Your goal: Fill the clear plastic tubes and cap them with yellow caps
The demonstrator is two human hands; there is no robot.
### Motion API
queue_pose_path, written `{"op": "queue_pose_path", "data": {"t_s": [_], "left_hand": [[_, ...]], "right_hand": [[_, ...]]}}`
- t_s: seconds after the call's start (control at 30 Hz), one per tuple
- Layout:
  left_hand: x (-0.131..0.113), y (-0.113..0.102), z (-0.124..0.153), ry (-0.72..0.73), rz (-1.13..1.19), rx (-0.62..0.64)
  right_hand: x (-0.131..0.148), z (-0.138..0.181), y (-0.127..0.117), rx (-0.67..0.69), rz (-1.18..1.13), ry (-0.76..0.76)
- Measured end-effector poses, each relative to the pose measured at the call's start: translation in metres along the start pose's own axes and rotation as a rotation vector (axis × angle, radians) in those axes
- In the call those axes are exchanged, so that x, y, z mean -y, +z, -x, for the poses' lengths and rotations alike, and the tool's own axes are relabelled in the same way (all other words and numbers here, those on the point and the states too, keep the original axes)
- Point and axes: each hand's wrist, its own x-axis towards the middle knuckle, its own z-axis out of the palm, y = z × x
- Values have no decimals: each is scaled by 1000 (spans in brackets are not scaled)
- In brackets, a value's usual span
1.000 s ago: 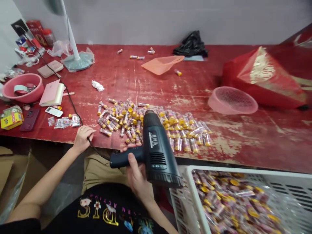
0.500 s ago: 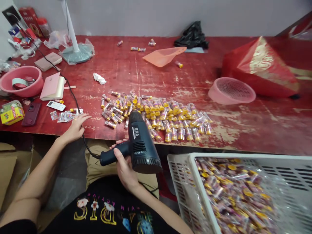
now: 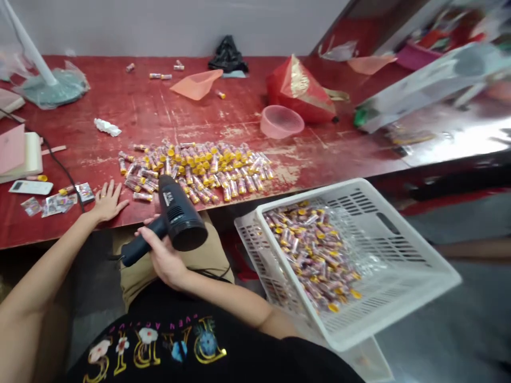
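My right hand [image 3: 165, 259] is wrapped round the handle of a dark blue heat gun [image 3: 180, 215]. Its nozzle points away from me, towards many small clear tubes with yellow caps [image 3: 235, 170] spread over the red table. With fingers spread, my left hand [image 3: 107, 203] lies flat on the table near its front edge, left of the tubes. Beside its fingertips are several small printed sachets [image 3: 59, 203] and the black power cord [image 3: 66, 170].
A white crate [image 3: 399, 298] of similar tubes stands at right, below the table edge. Farther back lie a pink basket [image 3: 281, 123], a red bag [image 3: 299, 93], an orange scoop [image 3: 197, 85] and a black plastic bag [image 3: 227, 53]. A lamp stand [image 3: 51, 85] is at left.
The view has swung to the right, showing more of the crate and another table. My left hand has gone from raised above the sachets to flat on the table. The heat gun stays held.
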Motion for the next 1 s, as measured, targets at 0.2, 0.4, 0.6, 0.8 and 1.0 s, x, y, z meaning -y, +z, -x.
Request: {"op": "queue_pose_path", "data": {"t_s": [0.2, 0.4, 0.6, 0.8, 1.0], "left_hand": [[-12, -4, 9, -41, 33, 129], [1, 3, -2, 57, 137, 202], [6, -2, 5, 72, 155, 173], [3, -5, 12, 84, 126, 130], [9, -3, 12, 88, 86, 113]], "right_hand": [[18, -2, -11, -29, 39, 41], [26, 3, -32, 24, 187, -36], [17, 5, -20, 60, 197, 70], [21, -6, -13, -7, 143, 42], [24, -5, -19, -28, 148, 43]]}}
